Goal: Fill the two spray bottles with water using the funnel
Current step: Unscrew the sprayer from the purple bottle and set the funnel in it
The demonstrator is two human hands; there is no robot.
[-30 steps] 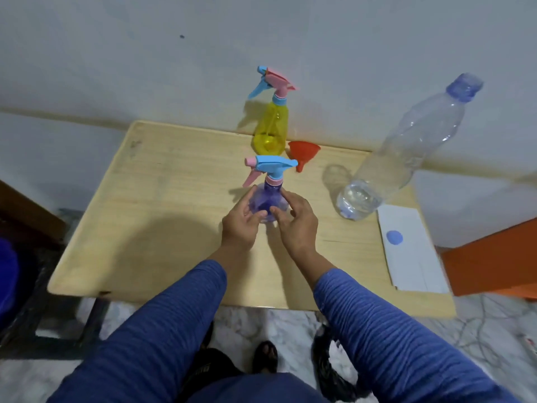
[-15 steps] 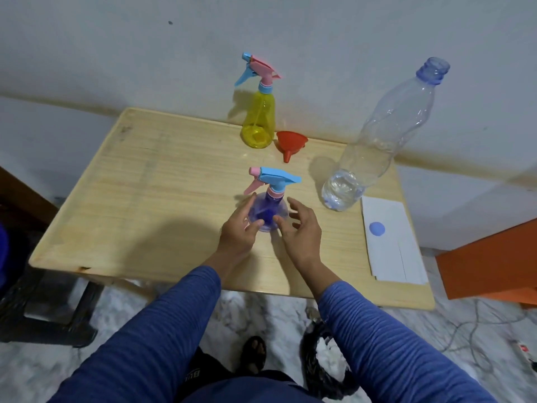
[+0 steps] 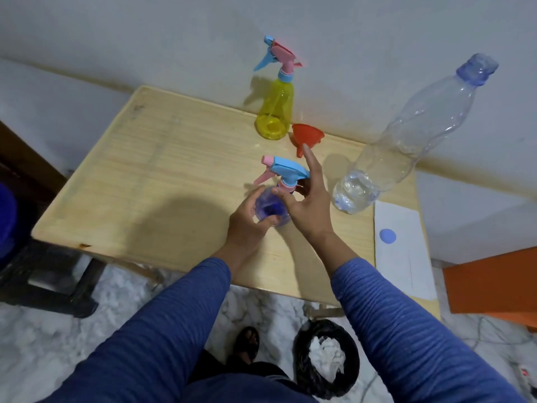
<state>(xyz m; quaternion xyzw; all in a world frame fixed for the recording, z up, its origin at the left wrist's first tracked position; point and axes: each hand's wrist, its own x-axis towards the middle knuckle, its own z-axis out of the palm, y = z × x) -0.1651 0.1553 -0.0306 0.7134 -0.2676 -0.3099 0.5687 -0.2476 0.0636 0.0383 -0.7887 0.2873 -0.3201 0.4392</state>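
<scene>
Risen from the base, right hand (image 3: 308, 205) now pinches the blue spray bottle (image 3: 271, 206) at its collar; left hand (image 3: 247, 221) grip holds its body, near the funnel (image 3: 307, 137).

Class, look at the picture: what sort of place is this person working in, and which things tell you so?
Probably a room in a home, not a workshop or lab. A small wooden table stands against a plain painted wall, the floor is marble-patterned tile, and a lined waste bin sits underneath.

- Your near spray bottle (image 3: 271, 205) stands mid-table (image 3: 145, 175), between your hands.
- Behind it: funnel (image 3: 307, 138), with the far spray bottle (image 3: 274, 112) just left.
- Right: water bottle (image 3: 406, 141); paper sheet (image 3: 404, 251) before it.
</scene>
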